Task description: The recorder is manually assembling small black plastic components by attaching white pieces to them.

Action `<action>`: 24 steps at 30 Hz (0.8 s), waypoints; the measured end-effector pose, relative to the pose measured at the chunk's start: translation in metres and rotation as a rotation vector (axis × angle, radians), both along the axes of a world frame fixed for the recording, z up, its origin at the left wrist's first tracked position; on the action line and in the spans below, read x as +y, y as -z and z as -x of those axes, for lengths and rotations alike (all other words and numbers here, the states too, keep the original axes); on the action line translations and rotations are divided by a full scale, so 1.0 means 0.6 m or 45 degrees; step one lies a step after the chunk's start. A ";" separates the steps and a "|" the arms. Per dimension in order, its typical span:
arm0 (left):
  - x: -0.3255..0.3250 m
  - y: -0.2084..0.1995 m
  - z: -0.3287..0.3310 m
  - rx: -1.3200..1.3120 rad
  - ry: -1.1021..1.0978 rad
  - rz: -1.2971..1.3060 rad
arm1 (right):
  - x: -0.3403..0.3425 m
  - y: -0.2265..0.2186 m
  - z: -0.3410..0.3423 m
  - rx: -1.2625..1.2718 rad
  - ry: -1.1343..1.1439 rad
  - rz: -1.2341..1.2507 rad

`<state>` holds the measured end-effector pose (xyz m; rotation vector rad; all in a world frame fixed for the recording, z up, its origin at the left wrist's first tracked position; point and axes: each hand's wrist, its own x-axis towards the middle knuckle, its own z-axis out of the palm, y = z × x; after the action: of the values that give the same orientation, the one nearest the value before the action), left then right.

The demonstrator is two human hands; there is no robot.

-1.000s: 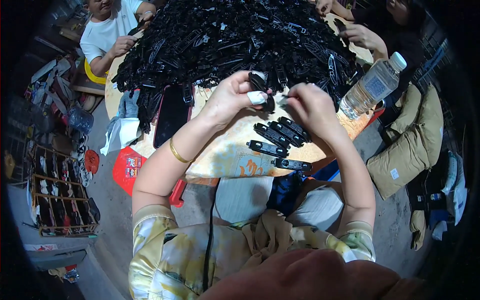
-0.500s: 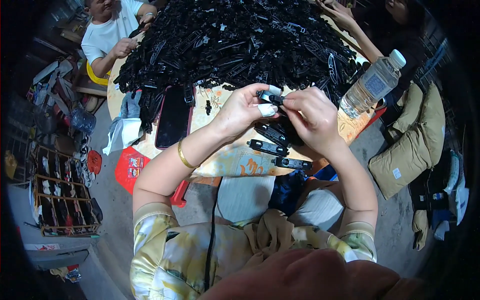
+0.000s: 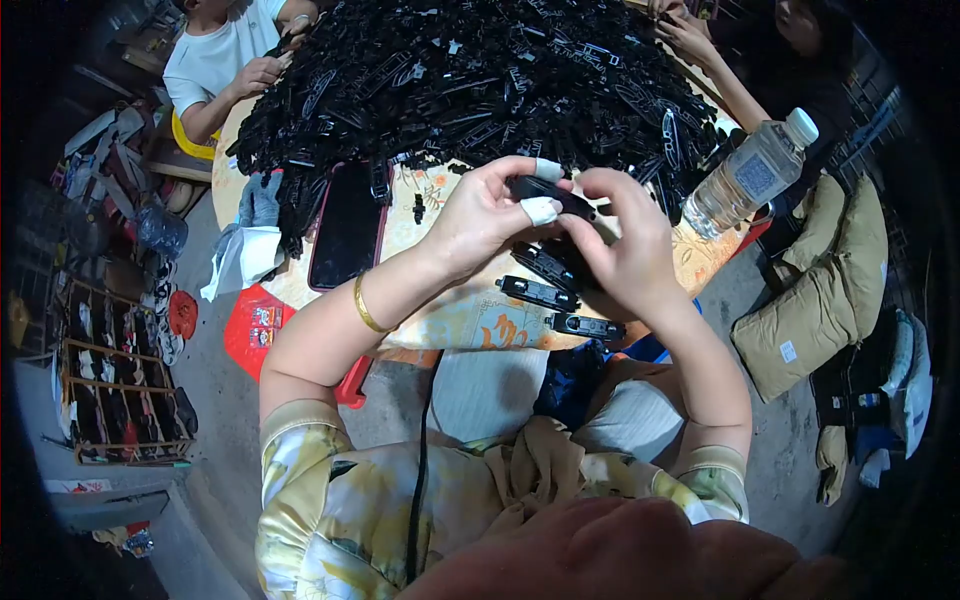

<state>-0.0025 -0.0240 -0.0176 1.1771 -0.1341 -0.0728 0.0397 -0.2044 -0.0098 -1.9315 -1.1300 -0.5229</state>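
My left hand [image 3: 470,222], with white tape round its thumb and a fingertip, grips a dark, elongated black plastic part [image 3: 550,192]. Curved round that part's right end are the thumb and fingers of my right hand [image 3: 638,245]. Just below my hands, near the table's front edge, several similar black plastic pieces lie in a slanting row, among them one slotted piece [image 3: 538,292] and another [image 3: 586,326] nearest the edge. A small black piece [image 3: 419,208] rests on the patterned tabletop [image 3: 420,318] to the left of my hands.
A big heap of black plastic parts [image 3: 450,100] covers the table's far side. A phone [image 3: 348,232] lies at left, a clear bottle [image 3: 750,178] stands at right. Two people sit across, one far left [image 3: 215,70], one far right [image 3: 810,80]. Tan sacks [image 3: 815,320] lie on the floor.
The black part in my left hand has turned, now showing a smoother dark side. My right hand's fingers have spread wider around its end. The person at far left has shifted a hand.
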 end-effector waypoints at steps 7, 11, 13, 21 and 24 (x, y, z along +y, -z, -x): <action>-0.002 -0.009 0.016 -0.243 -0.083 -0.598 | -0.011 0.004 -0.008 0.963 -0.204 -0.076; -0.002 -0.006 0.010 -0.345 -0.030 -0.448 | -0.017 0.006 -0.028 0.962 -0.183 0.024; 0.002 -0.026 0.018 -0.443 -0.260 -0.905 | -0.035 0.015 -0.055 0.904 -0.061 0.107; 0.165 -0.047 0.073 -0.237 -0.559 -2.237 | -0.059 0.017 -0.068 0.306 -0.081 0.621; 0.161 -0.031 0.074 -0.321 -0.488 -2.122 | -0.038 0.013 -0.049 0.284 -0.046 0.566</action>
<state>-0.0470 0.0723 0.0012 2.8540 -0.0416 0.3859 0.0693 -0.2274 -0.0176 -2.2726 -1.2028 -0.0284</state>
